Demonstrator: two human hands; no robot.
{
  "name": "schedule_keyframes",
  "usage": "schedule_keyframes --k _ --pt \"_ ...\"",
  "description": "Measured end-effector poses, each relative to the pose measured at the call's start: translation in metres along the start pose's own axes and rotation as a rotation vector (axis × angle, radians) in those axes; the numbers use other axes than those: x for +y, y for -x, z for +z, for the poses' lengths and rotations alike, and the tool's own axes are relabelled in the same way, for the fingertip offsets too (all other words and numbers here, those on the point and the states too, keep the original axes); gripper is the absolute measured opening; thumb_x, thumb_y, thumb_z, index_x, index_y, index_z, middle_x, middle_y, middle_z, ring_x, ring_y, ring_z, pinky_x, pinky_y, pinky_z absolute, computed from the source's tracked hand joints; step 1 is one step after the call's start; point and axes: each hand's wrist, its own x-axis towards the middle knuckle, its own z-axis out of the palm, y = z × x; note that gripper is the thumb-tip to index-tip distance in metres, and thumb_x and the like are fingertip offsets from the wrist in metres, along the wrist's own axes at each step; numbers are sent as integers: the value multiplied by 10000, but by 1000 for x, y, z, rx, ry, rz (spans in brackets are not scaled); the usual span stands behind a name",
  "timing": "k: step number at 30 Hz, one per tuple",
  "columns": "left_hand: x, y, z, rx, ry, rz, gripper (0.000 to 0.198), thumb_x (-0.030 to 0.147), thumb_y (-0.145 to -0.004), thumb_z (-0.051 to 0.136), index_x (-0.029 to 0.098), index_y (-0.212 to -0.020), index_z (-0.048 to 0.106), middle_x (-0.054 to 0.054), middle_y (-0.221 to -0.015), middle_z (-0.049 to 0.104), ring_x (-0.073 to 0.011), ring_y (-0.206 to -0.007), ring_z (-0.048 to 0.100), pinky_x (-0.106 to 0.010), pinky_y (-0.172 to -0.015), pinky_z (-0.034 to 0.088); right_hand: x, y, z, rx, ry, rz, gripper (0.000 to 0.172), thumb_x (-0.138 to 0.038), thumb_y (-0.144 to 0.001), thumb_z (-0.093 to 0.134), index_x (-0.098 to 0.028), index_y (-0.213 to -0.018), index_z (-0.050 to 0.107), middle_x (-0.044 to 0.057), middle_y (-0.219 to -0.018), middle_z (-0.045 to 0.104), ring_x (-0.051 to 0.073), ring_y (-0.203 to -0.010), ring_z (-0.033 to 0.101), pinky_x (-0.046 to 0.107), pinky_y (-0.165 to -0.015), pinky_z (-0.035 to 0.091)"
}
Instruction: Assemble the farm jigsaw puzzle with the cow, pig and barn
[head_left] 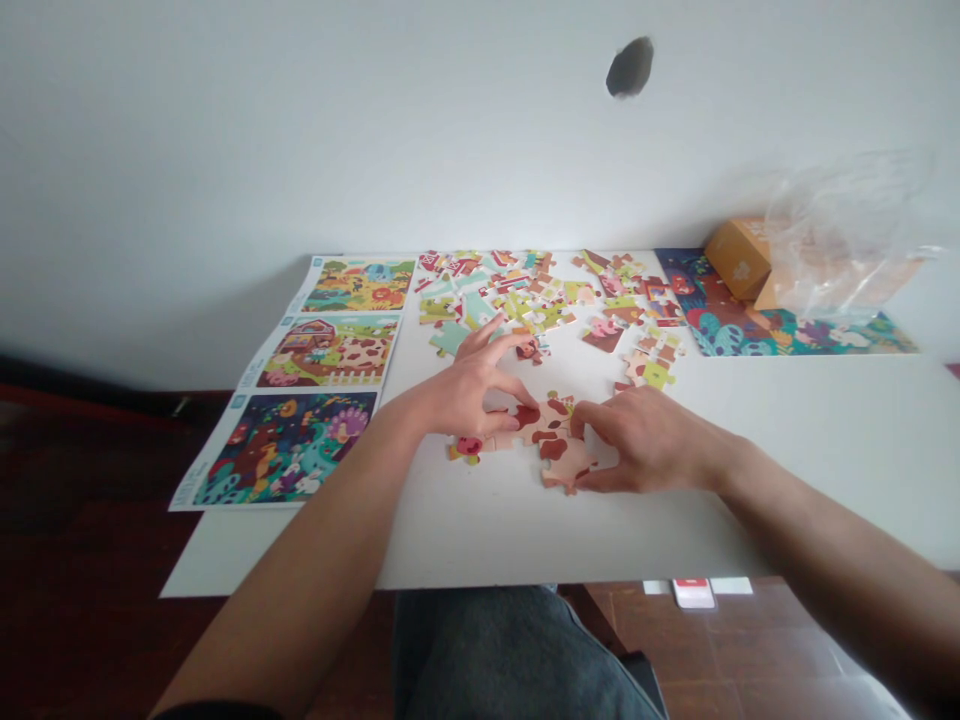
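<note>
My left hand [469, 390] hovers over the white table with its fingers spread, its lower fingers resting against a small joined group of brown-and-cream cow-patterned jigsaw pieces [551, 430]. My right hand [645, 440] grips the group's right end between thumb and fingers, and part of the group is hidden under it. A small piece with a pink figure [466, 448] lies just below my left hand. Above that hand, a heap of loose jigsaw pieces [517, 290] spreads across the table's far side.
Printed picture sheets [326, 350] lie at the table's left, and another sheet [780, 325] lies at the far right. A cardboard box [739, 258] and a crumpled clear plastic bag [847, 235] sit on that sheet's far edge. The table's near edge [570, 580] runs above my grey-trousered legs [502, 650].
</note>
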Motion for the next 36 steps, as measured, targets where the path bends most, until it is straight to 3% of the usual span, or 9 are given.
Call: schedule_keyframes --k 9,24,36 --pt "1 -3 7 11 -10 -2 202 373 -782 777 343 -981 792 9 -1589 289 -437 -1507 14 -629 -1205 137 -9 -5 12 23 -71 -78 475 -549 -819 642 -192 -1130 598 25 -707 666 173 -615 573 285 -580 237" --pt "4 -5 8 9 -31 7 213 357 -800 766 365 -1012 784 19 -1588 297 -420 -1510 29 -629 -1210 119 -14 -8 10 39 -86 -90 386 -491 -857 632 -194 -1104 635 53 -799 694 176 -673 597 279 -588 260" --pt "1 -4 11 21 -19 21 199 365 -810 760 380 -1007 784 39 -1582 301 -409 -1511 33 -606 -1221 79 -15 -8 9 13 -98 -76 371 -473 -850 643 -192 -1091 667 49 -729 679 171 -650 584 273 -591 265"
